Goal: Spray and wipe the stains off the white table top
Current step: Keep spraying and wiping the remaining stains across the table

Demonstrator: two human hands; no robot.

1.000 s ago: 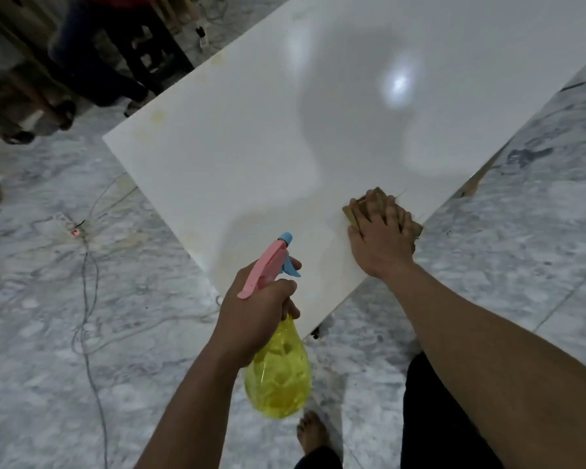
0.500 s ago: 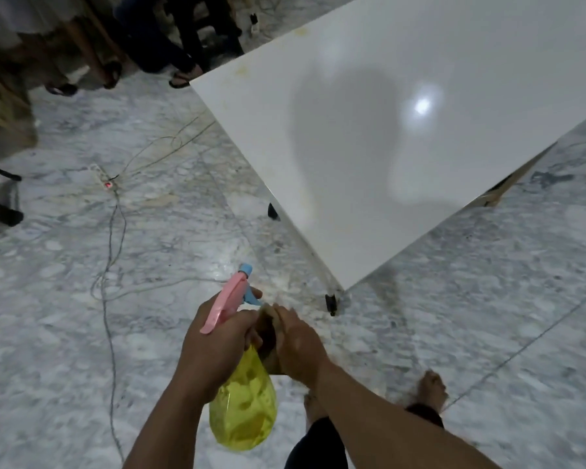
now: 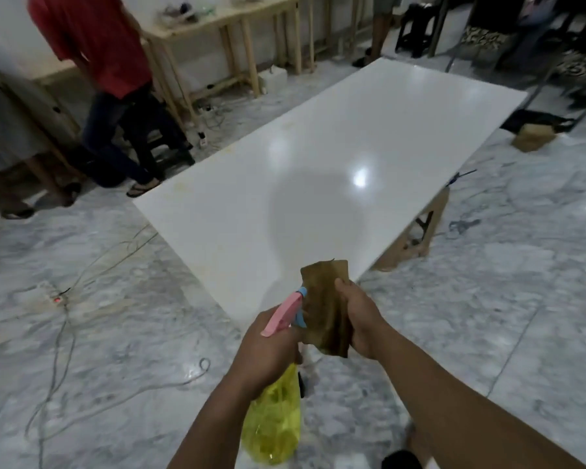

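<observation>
The white table top (image 3: 335, 157) stretches away from me, glossy, with faint yellowish marks along its left edge. My left hand (image 3: 268, 346) grips a spray bottle (image 3: 274, 424) with a yellow body and a pink trigger head, held in the air in front of the table's near corner. My right hand (image 3: 359, 323) holds a brown cloth (image 3: 325, 299) upright right beside the bottle's nozzle, off the table.
Marble floor all around, with grey cables (image 3: 61, 350) and a power strip (image 3: 53, 294) to the left. A person in a red shirt (image 3: 95, 45) stands at the far left by wooden tables (image 3: 224, 28). A small cardboard box (image 3: 533, 137) lies at the right.
My right hand has lifted the cloth off the table corner and brought it up beside the spray bottle. The view has swung back, so the whole table top shows.
</observation>
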